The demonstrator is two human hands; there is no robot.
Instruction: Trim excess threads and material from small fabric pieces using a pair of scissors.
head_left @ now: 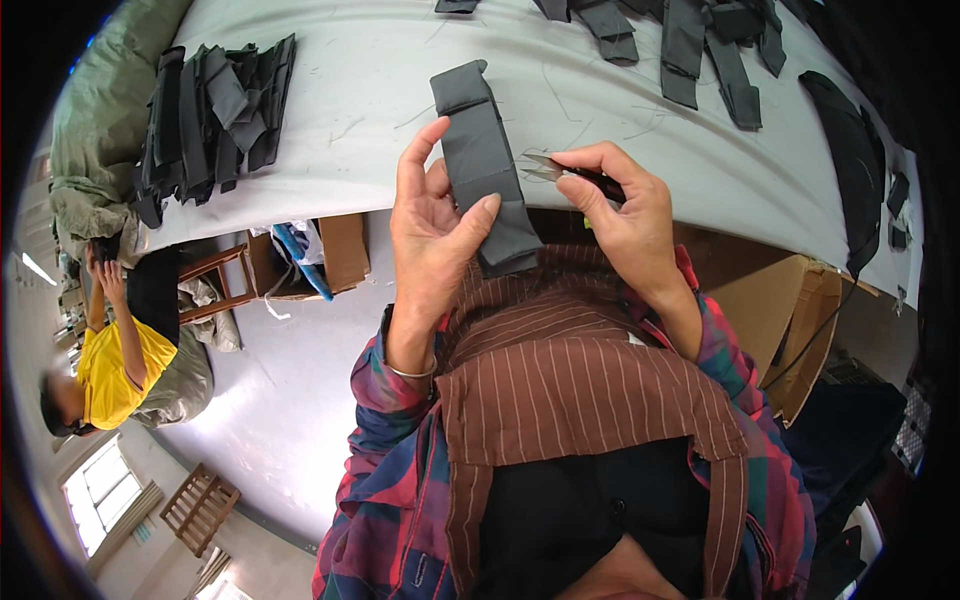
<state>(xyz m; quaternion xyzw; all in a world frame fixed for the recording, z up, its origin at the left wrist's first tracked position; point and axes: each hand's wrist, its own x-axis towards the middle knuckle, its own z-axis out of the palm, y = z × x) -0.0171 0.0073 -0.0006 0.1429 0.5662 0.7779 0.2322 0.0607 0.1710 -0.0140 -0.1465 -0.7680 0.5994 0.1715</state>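
Observation:
A dark grey folded fabric strip (pixel 487 150) is held up over the table's near edge by my left hand (pixel 430 215). My left thumb presses on its face and the fingers sit behind and beside its left side. In my right hand (pixel 625 205) is a pair of thread snips (pixel 600 182), pinched between thumb and fingers. The snips' blades stand slightly apart, just right of the strip and not touching it. A few loose threads trail on the white cloth near the blades.
A pile of dark fabric strips (pixel 215 115) lies at the table's left, and more strips (pixel 690 50) lie at the far right. Cardboard boxes (pixel 800 320) stand below the table. A co-worker in a yellow shirt (pixel 125 365) is at the left.

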